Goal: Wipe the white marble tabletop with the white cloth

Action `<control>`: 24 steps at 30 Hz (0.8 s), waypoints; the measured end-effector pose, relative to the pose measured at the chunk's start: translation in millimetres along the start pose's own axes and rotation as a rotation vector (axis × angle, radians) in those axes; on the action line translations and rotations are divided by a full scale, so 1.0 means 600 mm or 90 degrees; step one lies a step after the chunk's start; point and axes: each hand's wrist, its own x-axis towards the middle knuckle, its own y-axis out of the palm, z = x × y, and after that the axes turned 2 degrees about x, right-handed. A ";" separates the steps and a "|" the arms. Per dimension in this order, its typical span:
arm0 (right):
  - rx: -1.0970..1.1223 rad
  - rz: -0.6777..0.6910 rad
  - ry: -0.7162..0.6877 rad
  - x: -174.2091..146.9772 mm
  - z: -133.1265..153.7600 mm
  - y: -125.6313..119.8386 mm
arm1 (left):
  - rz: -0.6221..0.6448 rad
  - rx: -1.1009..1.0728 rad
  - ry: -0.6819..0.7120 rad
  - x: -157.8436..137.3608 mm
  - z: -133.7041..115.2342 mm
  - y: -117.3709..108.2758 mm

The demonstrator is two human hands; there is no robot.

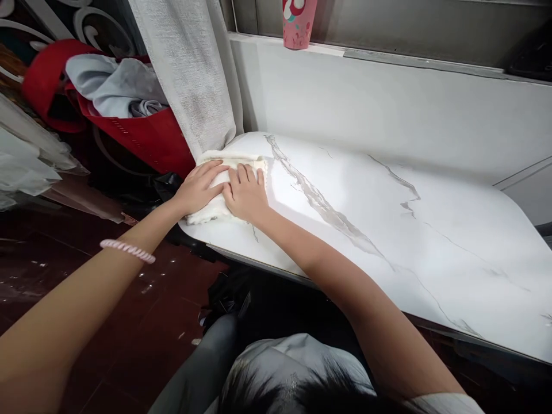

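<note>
A folded white cloth (211, 213) lies on the left end of a white marble-patterned table (345, 190). Pressed flat on the cloth's left part is my left hand (199, 188), fingers stretched out. Beside it my right hand (247, 194) rests on the cloth's right part, its fingers spread and pointing away from me. The hands touch or nearly touch at the thumbs. Both palms face down, so the cloth beneath them is partly hidden.
A light curtain (190, 69) hangs down to the table's far left corner. Left of it stands a red bag (142, 141) with light clothes (116, 80) inside. A pink patterned cup (298, 26) stands on the ledge above the white wall panel (353, 98) behind the table.
</note>
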 end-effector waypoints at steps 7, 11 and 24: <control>0.021 0.047 -0.093 -0.062 -0.008 -0.034 | -0.058 0.075 -0.061 -0.084 -0.074 0.012; 0.026 0.048 -0.090 -0.075 -0.024 -0.047 | -0.055 0.096 -0.081 -0.080 -0.106 0.020; 0.008 0.005 0.054 0.010 -0.189 -0.074 | -0.037 0.041 0.059 0.152 -0.142 0.086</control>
